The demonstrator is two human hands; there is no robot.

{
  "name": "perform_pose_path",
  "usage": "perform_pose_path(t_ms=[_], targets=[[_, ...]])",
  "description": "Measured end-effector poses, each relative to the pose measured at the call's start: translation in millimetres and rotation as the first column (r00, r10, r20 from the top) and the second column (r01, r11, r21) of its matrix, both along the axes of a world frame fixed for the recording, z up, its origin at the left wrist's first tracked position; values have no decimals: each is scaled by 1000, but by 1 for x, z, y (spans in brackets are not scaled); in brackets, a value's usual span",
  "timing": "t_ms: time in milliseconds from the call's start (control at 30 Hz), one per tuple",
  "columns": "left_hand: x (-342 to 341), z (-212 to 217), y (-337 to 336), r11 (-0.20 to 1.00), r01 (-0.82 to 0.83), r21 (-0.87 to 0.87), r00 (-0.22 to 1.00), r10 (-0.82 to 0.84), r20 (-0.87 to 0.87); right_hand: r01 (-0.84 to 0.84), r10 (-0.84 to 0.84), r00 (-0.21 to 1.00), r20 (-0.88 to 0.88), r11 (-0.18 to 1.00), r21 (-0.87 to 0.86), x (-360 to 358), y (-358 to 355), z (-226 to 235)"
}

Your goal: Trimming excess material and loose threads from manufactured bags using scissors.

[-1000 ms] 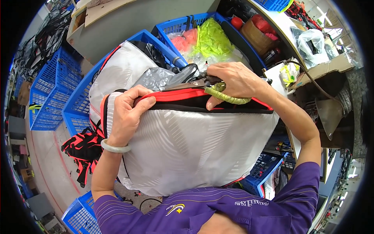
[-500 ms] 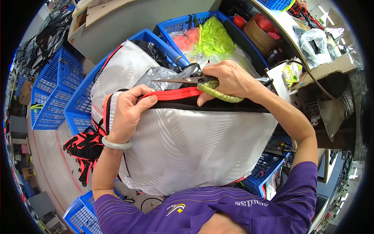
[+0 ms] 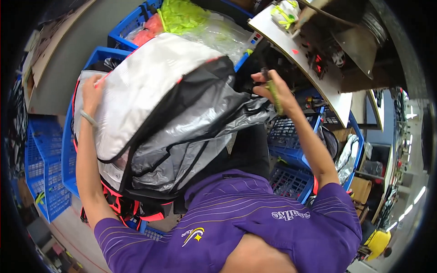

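A large white bag (image 3: 141, 86) with red and black edging lies across my lap and the blue crate in front. Its silver-grey lining (image 3: 205, 109) is turned toward me on the near right. At the bag's far left edge, my left hand (image 3: 92, 93) is closed on the red-trimmed rim. My right hand (image 3: 283, 93) is off to the right, apart from the white cloth, and is closed round scissors (image 3: 275, 96) with green-wrapped handles. The blades are dark and blurred. Beneath that hand, the crumpled end of the lining reaches out to the right.
Blue crates stand about me: one (image 3: 67, 150) under the bag, one (image 3: 48, 164) at the far left, another (image 3: 291, 136) at the right. Yellow-green cloth (image 3: 182, 16) and clear plastic lie at the back. A white tabletop (image 3: 300, 59) edges the right. Black-and-red straps (image 3: 123, 202) hang below the bag.
The bag has been turned, so its silver lining now shows. My left hand has moved left along it. My right hand, with the scissors, has drawn away to the right from the red zipper strip.
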State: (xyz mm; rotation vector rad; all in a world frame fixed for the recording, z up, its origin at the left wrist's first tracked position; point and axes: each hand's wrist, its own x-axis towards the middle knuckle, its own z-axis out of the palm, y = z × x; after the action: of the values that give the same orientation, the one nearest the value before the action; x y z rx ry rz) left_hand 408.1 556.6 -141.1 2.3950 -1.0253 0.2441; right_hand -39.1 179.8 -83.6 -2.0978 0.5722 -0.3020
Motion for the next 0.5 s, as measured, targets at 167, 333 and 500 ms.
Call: perform_pose_path(t_ms=[167,333,500], targets=[[-180,33,-71,919,372,-132,927,-360,105,189,-226,949,220,966,175,21,-20,-40],[-271,67,-67,964,260,-50,963,-256,80,-15,8,999,48,988,155,74,-22,-44],[-287,65,-79,982,65,-178,998,-67,-1,-100,63,967,248,985,140,74,17,-15]])
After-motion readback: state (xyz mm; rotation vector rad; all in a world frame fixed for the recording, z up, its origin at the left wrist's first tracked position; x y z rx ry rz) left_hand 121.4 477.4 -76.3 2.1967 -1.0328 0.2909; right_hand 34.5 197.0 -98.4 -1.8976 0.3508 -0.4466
